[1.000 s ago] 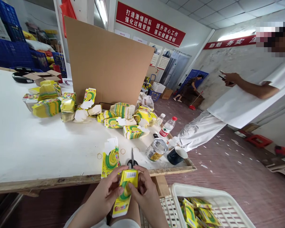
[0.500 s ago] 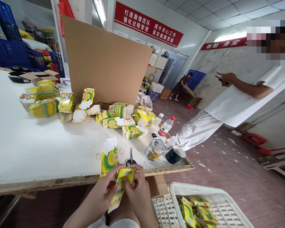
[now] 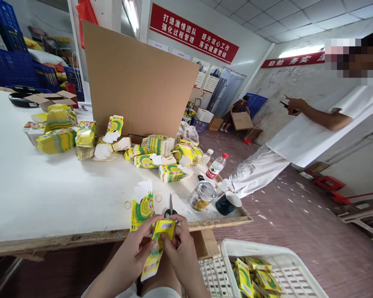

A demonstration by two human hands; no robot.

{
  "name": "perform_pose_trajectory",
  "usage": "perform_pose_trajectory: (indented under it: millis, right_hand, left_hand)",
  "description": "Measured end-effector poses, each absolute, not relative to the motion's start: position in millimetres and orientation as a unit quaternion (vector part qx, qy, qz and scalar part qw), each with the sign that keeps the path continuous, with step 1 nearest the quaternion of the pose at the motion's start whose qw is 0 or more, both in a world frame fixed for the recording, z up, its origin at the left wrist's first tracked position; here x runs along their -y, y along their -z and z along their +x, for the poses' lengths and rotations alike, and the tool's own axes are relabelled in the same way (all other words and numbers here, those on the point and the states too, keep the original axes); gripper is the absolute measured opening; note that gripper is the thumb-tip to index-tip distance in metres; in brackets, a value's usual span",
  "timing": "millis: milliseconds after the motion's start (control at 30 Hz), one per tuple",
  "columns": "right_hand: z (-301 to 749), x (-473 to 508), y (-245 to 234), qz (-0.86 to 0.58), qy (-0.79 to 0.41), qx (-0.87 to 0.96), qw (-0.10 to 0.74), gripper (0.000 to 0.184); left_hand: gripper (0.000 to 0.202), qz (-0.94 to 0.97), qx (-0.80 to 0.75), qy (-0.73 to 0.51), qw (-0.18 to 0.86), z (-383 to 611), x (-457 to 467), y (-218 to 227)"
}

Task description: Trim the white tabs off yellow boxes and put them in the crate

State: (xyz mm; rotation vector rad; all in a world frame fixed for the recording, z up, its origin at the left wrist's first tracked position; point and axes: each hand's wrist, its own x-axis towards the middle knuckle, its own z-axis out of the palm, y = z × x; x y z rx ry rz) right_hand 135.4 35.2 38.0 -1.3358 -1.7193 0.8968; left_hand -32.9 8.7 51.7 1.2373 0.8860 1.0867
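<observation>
Between my two hands, over my lap at the table's front edge, is a yellow and green printed carton (image 3: 154,258) with a barcode on its upper panel. My left hand (image 3: 139,250) grips its left side, fingers curled round the edge. On the other side, my right hand (image 3: 180,244) pinches the upper panel, thumb pressed on its front. Just beyond lies a small stack of flat yellow cartons (image 3: 142,209) with white flaps, partly behind my left fingers. Scissors (image 3: 170,207) with black handles rest past my right fingers, and thin rubber bands (image 3: 158,198) lie nearby.
Bundles of cartons (image 3: 57,140) line the table's back before a large cardboard sheet (image 3: 136,78). A clear jar (image 3: 202,196), dark mug (image 3: 228,203) and bottle (image 3: 216,167) stand at right. Below is a white basket (image 3: 276,247) holding filled packets. A person (image 3: 317,136) stands at right holding a phone.
My hands keep their grip on the carton with hardly any movement. In the background, a person has straightened somewhat and lifted a cardboard box. The view has shifted slightly.
</observation>
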Motion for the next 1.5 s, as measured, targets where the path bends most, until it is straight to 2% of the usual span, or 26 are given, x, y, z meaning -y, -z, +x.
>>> perform_pose_trajectory:
  millis: [200, 400, 600, 867, 967, 1200, 1400, 1500]
  right_hand:
    - [128.0, -31.9, -42.9, -0.544, -0.321, 0.66, 0.406, 0.033]
    - [140.9, -23.7, -52.4, -0.462, -0.449, 0.632, 0.431, 0.033]
    - [142.0, -23.8, -35.3, -0.537, -0.307, 0.661, 0.425, 0.032]
    - [140.4, -27.9, -44.2, -0.52, -0.314, 0.681, 0.409, 0.036]
    - [139.6, -27.6, -46.5, -0.529, -0.305, 0.671, 0.421, 0.035]
    - [149.4, -25.4, -60.2, -0.46, -0.426, 0.633, 0.455, 0.034]
    - [158.2, -33.3, -54.0, -0.443, -0.419, 0.63, 0.482, 0.035]
    - [154.1, -34.9, -53.1, -0.431, -0.456, 0.605, 0.49, 0.035]
  left_hand:
    - [0.05, 0.527, -0.394, -0.466, 0.592, -35.1, -7.8, -51.9]
    - [0.051, 0.485, -0.345, -0.475, 0.648, -40.0, -7.1, -56.2]
    - [0.054, 0.484, -0.334, -0.48, 0.651, -32.3, -6.2, -54.4]
    - [0.064, 0.472, -0.336, -0.482, 0.658, -29.0, -7.7, -58.2]
    - [0.062, 0.476, -0.342, -0.49, 0.646, -27.1, -7.9, -59.1]
    - [0.058, 0.453, -0.345, -0.5, 0.652, -32.1, -6.8, -59.8]
    - [0.054, 0.436, -0.342, -0.511, 0.657, -36.5, -10.0, -60.8]
    - [0.054, 0.424, -0.339, -0.517, 0.662, -35.8, -11.3, -60.0]
